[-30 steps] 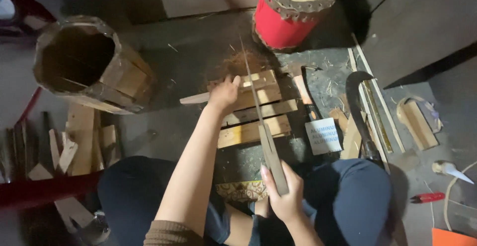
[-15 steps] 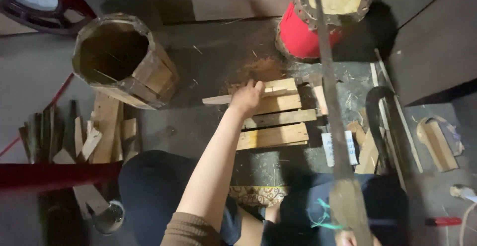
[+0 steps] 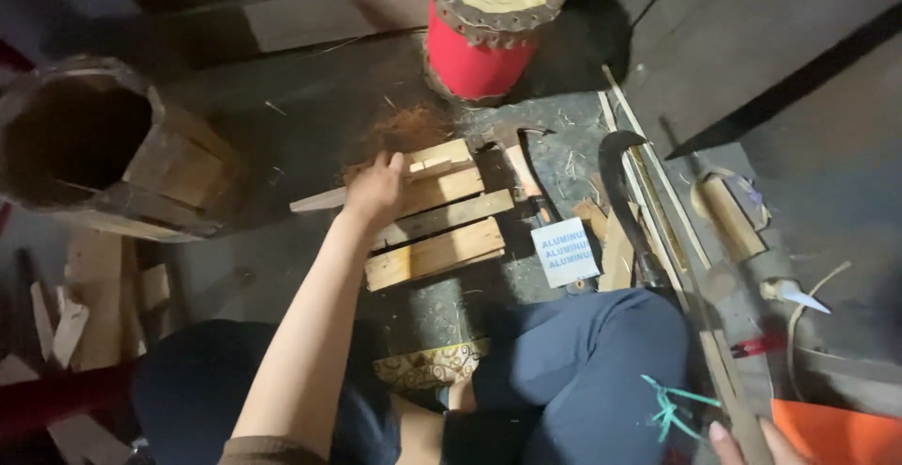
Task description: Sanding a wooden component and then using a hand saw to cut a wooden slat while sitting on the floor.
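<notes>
Floor [image 3: 310, 117], dark and littered with shavings, fills the view. Wooden barrel [image 3: 103, 160], the largest thing, lies on its side at 9 o'clock; its open mouth is dark and its contents cannot be told. Red drum [image 3: 484, 23] stands upright at 12 o'clock, its pale top ringed by a studded band. Knees in dark trousers [image 3: 583, 371] occupy 6 o'clock. Four pale wooden slats [image 3: 437, 225] lie side by side at the centre, each tilted up toward the right, with a thinner strip [image 3: 319, 202] running out toward 9 o'clock. Left hand [image 3: 374, 188] rests palm down on the upper slats, fingers [image 3: 387, 162] loosely spread and flat on the wood, clasping nothing; the slats extend from under the hand toward 3 and 5 o'clock. Curved dark blade [image 3: 625, 197] lies at 3 o'clock beside long thin sticks [image 3: 653, 183]. Small white card [image 3: 566, 252] lies just right of the lowest slat. Right hand [image 3: 752, 444], at 5 o'clock, shows only fingertips against a long wooden strip [image 3: 728, 371]; whether they close around it cannot be told. Offcuts [image 3: 85, 305] lie below the barrel at 8 o'clock.
</notes>
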